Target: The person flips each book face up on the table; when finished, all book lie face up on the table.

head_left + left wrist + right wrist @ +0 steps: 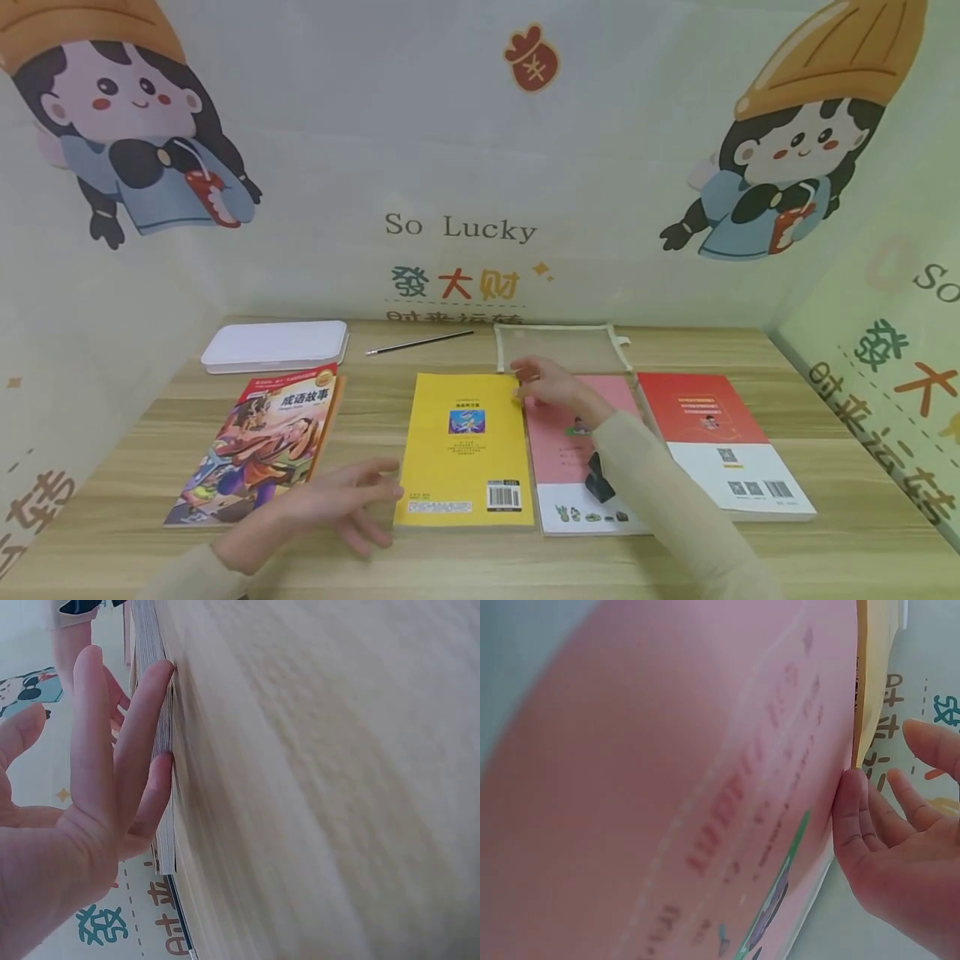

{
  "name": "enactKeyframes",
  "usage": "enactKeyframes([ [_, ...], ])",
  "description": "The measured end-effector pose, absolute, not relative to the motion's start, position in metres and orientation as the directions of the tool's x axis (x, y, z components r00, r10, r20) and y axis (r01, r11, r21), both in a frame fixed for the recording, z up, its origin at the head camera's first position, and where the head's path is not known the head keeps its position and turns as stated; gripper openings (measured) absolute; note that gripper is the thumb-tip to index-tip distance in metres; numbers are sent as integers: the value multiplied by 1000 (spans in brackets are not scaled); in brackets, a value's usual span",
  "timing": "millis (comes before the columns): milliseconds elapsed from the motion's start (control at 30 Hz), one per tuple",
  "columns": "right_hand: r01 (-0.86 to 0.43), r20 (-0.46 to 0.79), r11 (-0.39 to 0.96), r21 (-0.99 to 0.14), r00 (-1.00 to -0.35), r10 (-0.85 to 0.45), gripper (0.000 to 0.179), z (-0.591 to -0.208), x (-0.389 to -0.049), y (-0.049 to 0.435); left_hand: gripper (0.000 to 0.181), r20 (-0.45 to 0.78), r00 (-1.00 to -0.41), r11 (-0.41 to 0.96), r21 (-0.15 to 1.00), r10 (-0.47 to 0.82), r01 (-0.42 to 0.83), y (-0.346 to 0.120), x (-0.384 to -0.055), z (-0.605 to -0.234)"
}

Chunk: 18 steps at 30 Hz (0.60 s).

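A yellow book [465, 450] lies flat in the middle of the table, with its barcode side up. My left hand [330, 504] is at its lower left edge. In the left wrist view, extended fingers [142, 727] touch the book's page edge [166, 825]. At the upper right corner of the yellow book, my right hand [558, 390] reaches across a pink-and-white book [558, 450]. The right wrist view has the fingertips [851, 787] against the yellow book's side [862, 690], fingers loosely bent and holding nothing. My right forearm partly hides the pink book.
A red-and-white book [723, 442] lies at the right, and an illustrated book [262, 442] at the left. Along the back are a white case [276, 346], a dark pencil [420, 342] and a mesh pouch [566, 346]. Printed cloth walls [465, 150] surround the table.
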State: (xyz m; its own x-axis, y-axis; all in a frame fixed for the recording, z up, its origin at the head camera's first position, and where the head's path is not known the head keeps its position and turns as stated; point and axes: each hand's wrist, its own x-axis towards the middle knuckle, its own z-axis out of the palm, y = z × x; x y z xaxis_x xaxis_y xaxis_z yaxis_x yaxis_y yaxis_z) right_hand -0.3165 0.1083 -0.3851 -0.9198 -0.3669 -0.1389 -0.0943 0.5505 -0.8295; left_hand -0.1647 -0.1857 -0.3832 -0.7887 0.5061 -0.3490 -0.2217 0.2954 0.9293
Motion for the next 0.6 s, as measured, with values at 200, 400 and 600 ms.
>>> enactKeyframes([
  [200, -100, -137, 578, -810, -926, -352, 47, -385, -316, 104, 68, -367, -779, 260, 928, 508, -267, -185, -166, -384],
  [400, -84, -144, 553, -829, -923, -356, 44, -384, -318, 103, 67, -344, -772, 223, 938, 535, -264, -186, -166, -385],
  [600, -47, -155, 491, -870, -919, -363, 45, -385, -320, 107, 65, -327, -765, 207, 945, 554, -254, -186, -167, -386],
])
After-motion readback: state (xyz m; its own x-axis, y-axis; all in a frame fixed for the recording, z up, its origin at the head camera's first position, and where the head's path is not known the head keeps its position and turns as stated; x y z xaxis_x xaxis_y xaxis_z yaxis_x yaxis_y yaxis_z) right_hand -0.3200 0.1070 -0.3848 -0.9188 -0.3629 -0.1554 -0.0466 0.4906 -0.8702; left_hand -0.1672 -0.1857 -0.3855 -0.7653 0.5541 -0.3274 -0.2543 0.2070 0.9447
